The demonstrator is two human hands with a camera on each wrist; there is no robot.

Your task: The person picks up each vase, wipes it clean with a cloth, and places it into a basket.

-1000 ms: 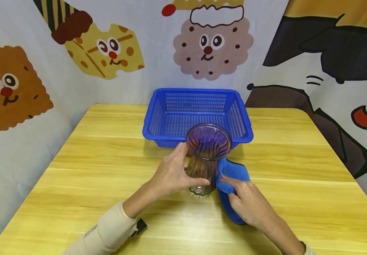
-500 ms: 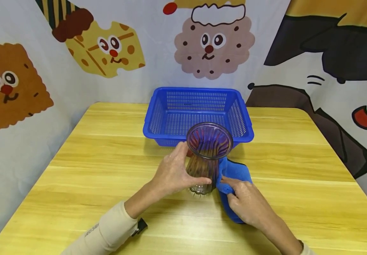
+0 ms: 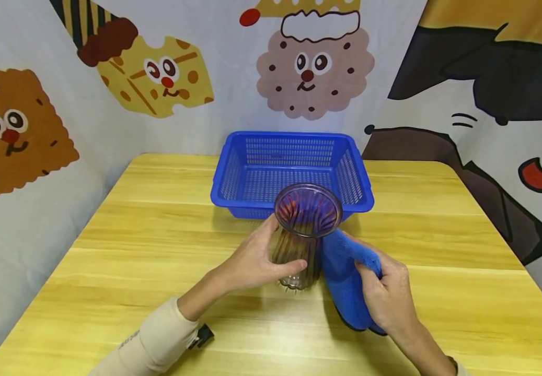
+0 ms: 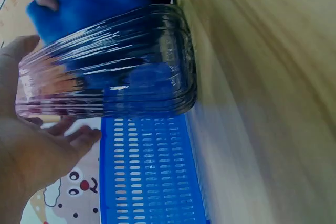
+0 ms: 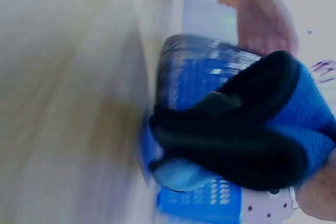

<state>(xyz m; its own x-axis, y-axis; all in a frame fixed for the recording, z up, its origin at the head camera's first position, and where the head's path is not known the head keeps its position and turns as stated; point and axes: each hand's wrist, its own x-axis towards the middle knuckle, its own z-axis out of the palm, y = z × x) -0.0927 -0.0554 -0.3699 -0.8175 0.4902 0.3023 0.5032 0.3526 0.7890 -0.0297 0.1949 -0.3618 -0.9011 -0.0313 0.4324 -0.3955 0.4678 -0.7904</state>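
Observation:
A ribbed, tinted glass vase (image 3: 306, 248) with a flared rim stands upright on the table, in front of the basket. My left hand (image 3: 254, 261) holds it from the left, thumb across the near side and fingers around the back. In the left wrist view the vase (image 4: 115, 72) lies between thumb and fingers. To its right, my right hand (image 3: 390, 292) grips a blue cloth (image 3: 343, 277), the thumb over a fold at the top. The cloth hangs down close to the vase's right side. Its dark edging (image 5: 236, 150) covers part of the vase in the right wrist view.
Behind the vase sits a blue plastic basket (image 3: 226, 201) with slotted walls. The wooden table (image 3: 148, 245) reaches back to a cartoon-printed curtain (image 3: 233, 78). A black clip-like piece (image 3: 201, 336) shows by the left cuff.
My right hand has shifted to the right and turned, so the cloth hangs more spread beside the vase. My left hand has slid slightly left; the vase stays in place.

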